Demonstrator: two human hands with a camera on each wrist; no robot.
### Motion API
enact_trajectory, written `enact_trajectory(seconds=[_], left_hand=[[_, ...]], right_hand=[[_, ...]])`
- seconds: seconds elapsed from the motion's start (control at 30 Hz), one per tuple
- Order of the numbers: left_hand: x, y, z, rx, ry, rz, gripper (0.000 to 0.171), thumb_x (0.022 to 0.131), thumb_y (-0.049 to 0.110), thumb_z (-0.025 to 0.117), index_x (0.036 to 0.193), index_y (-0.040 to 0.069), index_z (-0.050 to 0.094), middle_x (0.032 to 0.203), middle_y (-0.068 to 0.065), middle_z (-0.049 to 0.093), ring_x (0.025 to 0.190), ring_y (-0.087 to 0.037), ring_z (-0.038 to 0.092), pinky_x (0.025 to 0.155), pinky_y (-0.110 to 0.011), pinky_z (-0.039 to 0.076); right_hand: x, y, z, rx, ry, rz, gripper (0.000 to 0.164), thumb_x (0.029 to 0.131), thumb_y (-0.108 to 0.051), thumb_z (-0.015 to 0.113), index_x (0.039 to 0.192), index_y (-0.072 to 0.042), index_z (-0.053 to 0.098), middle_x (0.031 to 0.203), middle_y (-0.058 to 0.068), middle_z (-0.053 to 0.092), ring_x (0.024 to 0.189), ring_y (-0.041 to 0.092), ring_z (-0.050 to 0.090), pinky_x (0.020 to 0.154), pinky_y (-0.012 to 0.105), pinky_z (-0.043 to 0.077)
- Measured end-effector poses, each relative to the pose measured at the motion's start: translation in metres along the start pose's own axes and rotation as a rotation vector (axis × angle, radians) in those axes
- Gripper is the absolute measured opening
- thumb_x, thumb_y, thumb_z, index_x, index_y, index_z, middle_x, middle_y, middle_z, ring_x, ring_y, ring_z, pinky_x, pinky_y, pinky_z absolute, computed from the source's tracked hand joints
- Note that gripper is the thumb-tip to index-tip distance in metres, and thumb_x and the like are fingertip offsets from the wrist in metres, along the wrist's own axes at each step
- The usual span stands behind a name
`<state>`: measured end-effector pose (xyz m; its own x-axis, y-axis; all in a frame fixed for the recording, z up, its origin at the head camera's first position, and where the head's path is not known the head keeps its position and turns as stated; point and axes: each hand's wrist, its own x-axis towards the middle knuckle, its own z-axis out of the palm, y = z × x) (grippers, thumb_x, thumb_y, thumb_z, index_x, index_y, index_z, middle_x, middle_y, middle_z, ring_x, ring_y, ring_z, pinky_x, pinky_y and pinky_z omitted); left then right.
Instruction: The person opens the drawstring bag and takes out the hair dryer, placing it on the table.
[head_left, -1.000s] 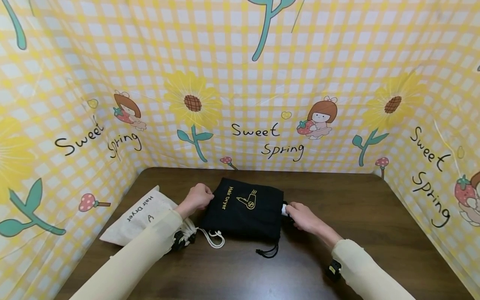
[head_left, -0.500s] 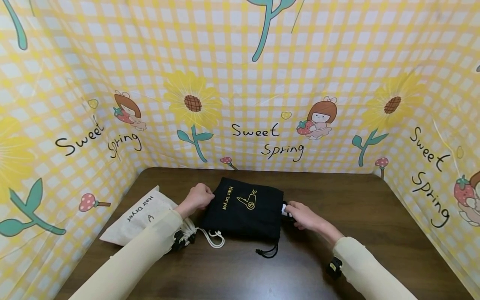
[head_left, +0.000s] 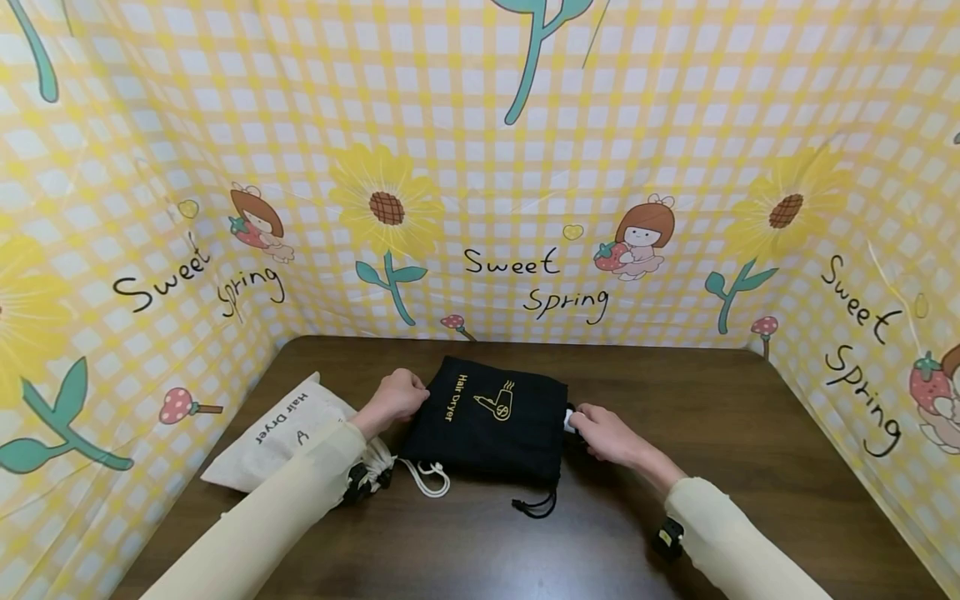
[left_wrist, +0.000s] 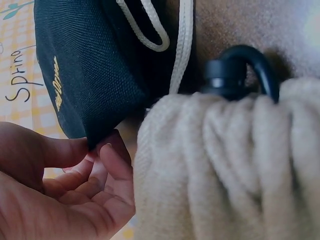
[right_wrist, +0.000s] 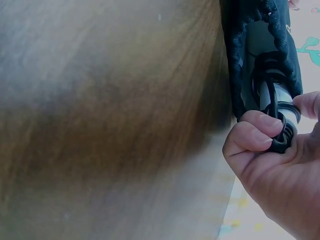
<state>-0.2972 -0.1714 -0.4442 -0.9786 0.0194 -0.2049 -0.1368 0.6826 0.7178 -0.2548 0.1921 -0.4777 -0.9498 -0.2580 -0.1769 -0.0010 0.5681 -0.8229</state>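
A black drawstring bag (head_left: 487, 433), printed "Hair Dryer" in yellow, lies flat in the middle of the table. At its left edge my left hand (head_left: 393, 396) pinches a corner of the cloth between thumb and fingers, seen closely in the left wrist view. From the bag's open right end sticks the pale handle of a hair dryer (right_wrist: 283, 91), with black cord (right_wrist: 270, 60) looped round it. My right hand (head_left: 603, 432) grips this handle and cord, fingers curled round the end. The rest of the dryer is hidden inside the bag.
A cream drawstring bag (head_left: 281, 437), also printed "Hair Dryer", lies on the left, partly under my left sleeve. Its white cord (head_left: 431, 479) trails beside the black bag. Black drawstring ends (head_left: 536, 505) lie in front. Patterned cloth walls (head_left: 495, 183) enclose the brown table (head_left: 712, 417).
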Motion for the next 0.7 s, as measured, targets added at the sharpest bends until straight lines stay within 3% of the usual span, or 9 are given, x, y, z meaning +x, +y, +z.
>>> enact_trajectory(seconds=[0.5,0.7], left_hand=[[-0.0012,0.0002,0.0003,-0.012,0.0,-0.005,0.037,0.105,0.005,0.06,0.068,0.008,0.058,0.056,0.004,0.042,0.043,-0.006,0.04,0.054,-0.024,0.048],[-0.0013,0.0005,0.0001,-0.011,0.001,-0.002,0.038,0.106,0.006,0.059,0.068,0.008,0.057,0.055,0.004,0.041,0.043,-0.006,0.04,0.056,-0.026,0.051]], right_hand=[[-0.0011,0.0051,-0.0034,0.0,0.02,-0.016,0.024,0.104,-0.021,0.045,0.107,-0.002,0.06,0.072,0.009,0.052,0.055,0.017,0.045,0.054,0.03,0.041],[-0.0033,0.006,-0.006,0.015,0.02,-0.022,0.024,0.105,-0.02,0.046,0.108,-0.002,0.061,0.072,0.01,0.052,0.055,0.017,0.044,0.053,0.029,0.04]])
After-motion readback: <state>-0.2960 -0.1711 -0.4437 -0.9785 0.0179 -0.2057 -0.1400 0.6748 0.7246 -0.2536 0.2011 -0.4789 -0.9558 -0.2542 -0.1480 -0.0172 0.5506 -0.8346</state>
